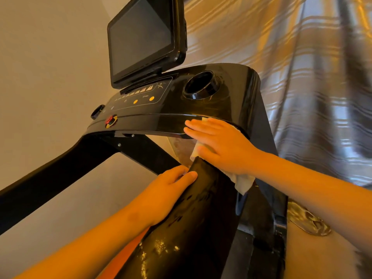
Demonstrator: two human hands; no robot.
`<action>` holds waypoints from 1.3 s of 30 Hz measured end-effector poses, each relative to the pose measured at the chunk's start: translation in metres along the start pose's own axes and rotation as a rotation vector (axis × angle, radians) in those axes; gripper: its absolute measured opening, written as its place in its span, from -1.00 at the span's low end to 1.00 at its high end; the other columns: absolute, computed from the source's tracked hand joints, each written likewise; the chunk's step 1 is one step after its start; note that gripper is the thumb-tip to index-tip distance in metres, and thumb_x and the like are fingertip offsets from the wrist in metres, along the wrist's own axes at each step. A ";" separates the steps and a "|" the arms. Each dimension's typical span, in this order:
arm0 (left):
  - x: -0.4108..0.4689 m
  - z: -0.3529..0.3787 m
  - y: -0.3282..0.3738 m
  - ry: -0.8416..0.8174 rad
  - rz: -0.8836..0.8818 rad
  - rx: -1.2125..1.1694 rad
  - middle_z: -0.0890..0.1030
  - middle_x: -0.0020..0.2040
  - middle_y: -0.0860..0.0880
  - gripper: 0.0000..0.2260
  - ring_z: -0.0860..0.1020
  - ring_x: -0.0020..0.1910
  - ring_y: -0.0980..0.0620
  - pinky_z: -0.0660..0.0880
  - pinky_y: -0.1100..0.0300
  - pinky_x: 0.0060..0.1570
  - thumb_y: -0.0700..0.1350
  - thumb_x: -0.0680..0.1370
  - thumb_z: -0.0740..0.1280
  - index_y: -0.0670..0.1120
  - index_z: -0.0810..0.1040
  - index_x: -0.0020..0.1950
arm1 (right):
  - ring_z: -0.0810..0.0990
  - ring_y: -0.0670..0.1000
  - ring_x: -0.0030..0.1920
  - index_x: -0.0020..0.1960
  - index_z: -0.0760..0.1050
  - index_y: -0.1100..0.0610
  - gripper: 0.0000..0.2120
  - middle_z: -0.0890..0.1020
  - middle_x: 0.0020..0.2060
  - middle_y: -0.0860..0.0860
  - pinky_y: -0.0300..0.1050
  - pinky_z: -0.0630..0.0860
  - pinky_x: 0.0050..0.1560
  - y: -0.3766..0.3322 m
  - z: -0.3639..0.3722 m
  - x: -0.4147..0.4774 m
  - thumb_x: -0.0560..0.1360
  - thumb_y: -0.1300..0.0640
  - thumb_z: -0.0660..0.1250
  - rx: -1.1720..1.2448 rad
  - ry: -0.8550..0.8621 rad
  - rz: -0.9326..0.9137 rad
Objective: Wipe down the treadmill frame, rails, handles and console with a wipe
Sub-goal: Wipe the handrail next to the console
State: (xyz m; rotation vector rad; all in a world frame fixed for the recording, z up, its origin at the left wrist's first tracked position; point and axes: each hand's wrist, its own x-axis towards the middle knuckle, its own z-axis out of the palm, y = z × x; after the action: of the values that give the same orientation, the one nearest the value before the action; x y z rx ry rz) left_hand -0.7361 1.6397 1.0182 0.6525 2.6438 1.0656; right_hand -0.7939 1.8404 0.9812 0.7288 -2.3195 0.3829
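- Right hand (219, 143) lies flat, fingers straight and together, pressing the wipe (243, 182) against the front edge of the console (181, 111), right where it meets the near handrail (201, 218).
- The wipe is white and crumpled; most of it is trapped under the palm, with one corner peeking out above the fingers and a flap hanging below the wrist.
- Left hand (169, 190) grips the top of that same handrail, fingers curled over its edge, just below the right hand.
- Pale specks and smears show on the handrail's glossy black surface lower down.
- On the console top: a round cup holder (201, 85) just above the right hand, two yellow buttons (135, 101) on the control panel and a red knob (110, 120) at the front lip.
- A dark, blank screen (141, 41) stands tilted above the panel.
- The far handrail (50, 172) sweeps off to the left; a shiny striped curtain (302, 77) hangs on the right.
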 end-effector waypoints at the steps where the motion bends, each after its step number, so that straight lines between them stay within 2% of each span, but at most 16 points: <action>1: 0.000 0.000 -0.001 0.000 0.001 -0.007 0.64 0.01 -0.04 -0.51 0.61 0.00 0.03 0.53 0.14 0.11 0.26 0.40 0.11 -0.02 0.56 0.10 | 0.12 -0.03 0.53 0.52 0.20 0.09 -0.41 0.22 0.52 0.01 -0.20 -0.14 0.49 -0.001 0.001 0.001 0.58 -0.16 -0.10 0.001 0.022 0.048; 5: 0.000 0.000 -0.002 0.016 0.013 -0.005 0.63 -0.01 0.04 -0.60 0.60 -0.04 0.15 0.52 0.34 0.02 0.22 0.45 0.12 0.03 0.54 0.10 | 0.16 0.07 0.52 0.49 0.28 0.13 -0.41 0.26 0.50 0.08 0.06 -0.03 0.54 -0.027 0.015 -0.008 0.58 -0.18 -0.03 0.084 0.147 0.210; 9: 0.000 0.002 -0.001 0.020 0.041 0.000 0.61 0.07 0.13 -0.64 0.57 0.01 0.23 0.47 0.49 -0.03 0.19 0.47 0.11 0.10 0.50 0.16 | 0.12 -0.08 0.52 0.44 0.34 -0.03 -0.49 0.32 0.47 -0.03 -0.05 -0.10 0.52 -0.044 0.015 -0.030 0.62 -0.18 -0.10 0.284 0.112 0.062; 13: 0.001 0.000 -0.001 -0.001 0.018 0.003 0.63 -0.03 0.03 -0.58 0.60 -0.06 0.13 0.52 0.32 0.00 0.23 0.43 0.11 0.02 0.54 0.08 | 0.18 -0.06 0.51 0.44 0.37 0.00 -0.53 0.35 0.46 -0.02 -0.02 0.05 0.51 0.000 0.000 -0.011 0.64 -0.10 -0.06 0.061 0.076 -0.030; 16: 0.002 0.001 -0.001 0.009 0.004 -0.027 0.62 -0.05 -0.02 -0.61 0.59 -0.05 0.07 0.50 0.27 0.00 0.21 0.46 0.12 -0.02 0.54 0.04 | 0.12 -0.07 0.52 0.46 0.34 0.00 -0.52 0.30 0.48 -0.01 -0.15 -0.09 0.51 0.013 0.005 -0.005 0.62 -0.11 -0.05 0.087 0.173 0.120; 19: 0.002 0.002 -0.001 0.009 0.000 -0.035 0.62 -0.04 -0.05 -0.57 0.59 -0.03 0.02 0.51 0.19 0.05 0.22 0.44 0.12 -0.05 0.54 0.06 | 0.07 -0.02 0.54 0.45 0.35 0.03 -0.40 0.26 0.50 0.03 -0.16 -0.15 0.52 -0.014 0.022 -0.017 0.60 -0.27 -0.10 0.231 0.363 0.323; 21: 0.002 0.001 -0.001 -0.003 0.004 -0.043 0.62 0.00 -0.06 -0.52 0.59 0.00 0.01 0.52 0.21 0.05 0.23 0.41 0.12 -0.06 0.54 0.10 | 0.02 0.01 0.55 0.45 0.36 0.04 -0.37 0.24 0.51 0.04 -0.11 -0.19 0.51 -0.039 0.032 -0.028 0.59 -0.29 -0.13 0.276 0.417 0.352; 23: 0.002 0.001 -0.001 -0.016 0.006 -0.061 0.62 0.02 -0.07 -0.52 0.59 0.01 0.01 0.51 0.28 0.01 0.21 0.41 0.12 -0.07 0.53 0.12 | 0.01 -0.01 0.55 0.43 0.38 0.02 -0.47 0.25 0.51 0.02 -0.15 -0.24 0.50 -0.049 0.032 -0.035 0.62 -0.20 -0.07 0.341 0.411 0.306; 26: 0.001 0.001 0.001 -0.011 -0.014 -0.086 0.62 0.03 -0.08 -0.56 0.60 -0.01 0.04 0.50 0.40 -0.08 0.19 0.42 0.13 -0.06 0.53 0.11 | 0.10 -0.02 0.54 0.40 0.42 0.03 -0.58 0.33 0.47 0.02 -0.12 -0.16 0.51 -0.023 0.025 -0.033 0.63 -0.01 0.00 0.294 0.381 0.203; 29: 0.000 0.002 0.002 -0.018 -0.021 -0.056 0.60 0.07 -0.07 -0.60 0.59 -0.02 0.14 0.46 0.48 -0.15 0.20 0.45 0.12 0.00 0.52 0.11 | 0.05 -0.05 0.54 0.44 0.34 -0.02 -0.56 0.26 0.50 -0.02 -0.15 -0.21 0.50 0.000 0.023 -0.025 0.65 -0.08 -0.07 0.270 0.414 0.230; 31: -0.001 0.003 0.002 -0.006 -0.026 -0.080 0.60 0.02 0.02 -0.73 0.57 -0.12 0.32 0.43 0.57 -0.23 0.15 0.51 0.12 0.07 0.50 0.05 | -0.06 -0.11 0.55 0.48 0.25 -0.03 -0.54 0.15 0.53 -0.06 -0.14 -0.27 0.50 -0.007 0.036 -0.029 0.63 -0.10 -0.08 0.358 0.499 0.352; 32: -0.001 0.003 0.003 -0.003 -0.031 -0.090 0.60 0.00 0.05 -0.75 0.57 -0.14 0.33 0.41 0.58 -0.23 0.14 0.52 0.12 0.08 0.49 0.04 | -0.11 -0.16 0.54 0.50 0.17 -0.05 -0.53 0.08 0.53 -0.07 -0.06 -0.27 0.52 -0.016 0.046 -0.034 0.63 -0.13 -0.07 0.446 0.555 0.425; 34: -0.001 0.003 0.000 -0.010 -0.017 -0.080 0.61 0.04 -0.02 -0.63 0.58 -0.04 0.19 0.46 0.52 -0.16 0.18 0.46 0.10 0.03 0.52 0.10 | -0.12 -0.26 0.51 0.51 -0.06 -0.18 -0.45 -0.04 0.49 -0.13 0.20 -0.19 0.52 -0.040 0.066 -0.047 0.59 -0.31 -0.04 0.670 0.679 0.508; 35: 0.000 0.002 -0.001 -0.015 -0.014 -0.073 0.61 0.06 -0.06 -0.56 0.58 0.00 0.11 0.48 0.45 -0.11 0.21 0.43 0.10 -0.02 0.53 0.12 | -0.11 -0.22 0.51 0.49 -0.14 -0.31 -0.42 -0.07 0.48 -0.19 0.26 -0.14 0.51 -0.049 0.073 -0.052 0.54 -0.38 -0.03 0.743 0.712 0.517; 37: 0.000 0.001 -0.002 -0.021 -0.011 -0.076 0.61 0.05 -0.08 -0.50 0.58 0.02 0.03 0.48 0.35 -0.04 0.22 0.42 0.11 -0.08 0.53 0.14 | -0.12 -0.09 0.55 0.43 -0.18 -0.46 -0.48 -0.12 0.48 -0.37 0.17 -0.15 0.53 -0.055 0.070 -0.055 0.53 -0.40 -0.06 0.755 0.699 0.505; 39: 0.000 0.001 -0.003 -0.029 -0.011 -0.074 0.61 0.04 -0.09 -0.50 0.58 0.01 0.01 0.49 0.31 -0.02 0.22 0.42 0.11 -0.09 0.53 0.13 | -0.18 -0.07 0.55 0.51 -0.10 -0.29 -0.49 -0.14 0.50 -0.33 -0.04 -0.26 0.53 -0.042 0.059 -0.050 0.59 -0.29 -0.09 0.600 0.643 0.448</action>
State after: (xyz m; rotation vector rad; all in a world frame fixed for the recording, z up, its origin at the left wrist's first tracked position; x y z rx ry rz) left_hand -0.7373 1.6381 1.0156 0.6328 2.5671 1.1354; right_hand -0.7681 1.7997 0.9075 0.2601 -1.7193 1.3389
